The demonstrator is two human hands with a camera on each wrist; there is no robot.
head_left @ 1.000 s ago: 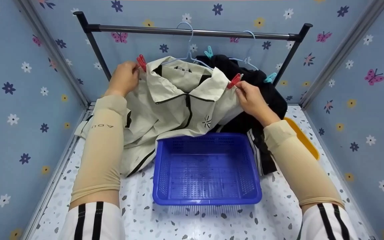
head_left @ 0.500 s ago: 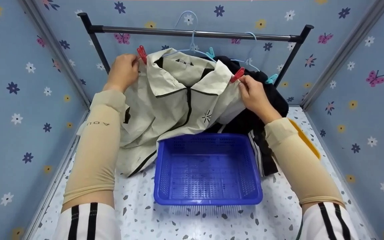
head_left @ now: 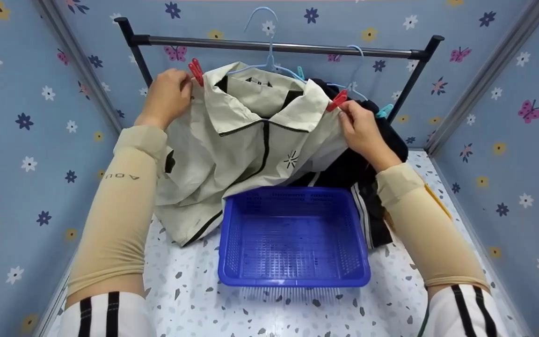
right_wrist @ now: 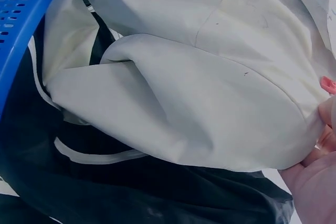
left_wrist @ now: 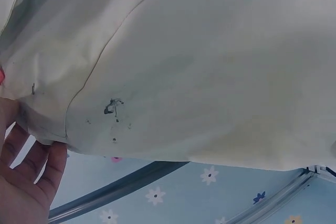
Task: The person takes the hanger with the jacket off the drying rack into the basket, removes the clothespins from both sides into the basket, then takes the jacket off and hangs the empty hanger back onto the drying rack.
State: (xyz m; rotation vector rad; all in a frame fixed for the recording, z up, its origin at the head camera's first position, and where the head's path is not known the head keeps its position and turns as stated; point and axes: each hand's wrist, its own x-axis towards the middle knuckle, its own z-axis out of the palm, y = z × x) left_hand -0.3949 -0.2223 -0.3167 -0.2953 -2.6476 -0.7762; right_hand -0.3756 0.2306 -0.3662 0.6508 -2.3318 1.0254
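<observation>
A light-coloured zip jacket (head_left: 241, 150) with a black zip and collar trim hangs on a pale blue hanger (head_left: 270, 58). Its hook stands above the rail of the black rack (head_left: 232, 44). Two red clothespins (head_left: 196, 71) sit at the jacket's shoulders. My left hand (head_left: 165, 97) pinches the cloth beside the left clothespin, and in the left wrist view its fingers (left_wrist: 55, 166) curl at the fabric's edge. Beside the other red clothespin (head_left: 338, 100), my right hand (head_left: 364, 131) pinches the opposite shoulder. The right wrist view shows that hand (right_wrist: 315, 187) gripping the sleeve side.
Behind the jacket at the right, a black garment (head_left: 393, 142) hangs from another blue hanger (head_left: 356, 70) with teal clothespins (head_left: 384, 111). A blue basket (head_left: 293, 282) stands on the speckled floor. Part of a yellow container (head_left: 439, 201) shows behind my right arm. Flowered walls enclose the space.
Both hands have risen with the jacket, and my left hand has shifted slightly left. The hanger's hook has gone from about the rail's height to well above it.
</observation>
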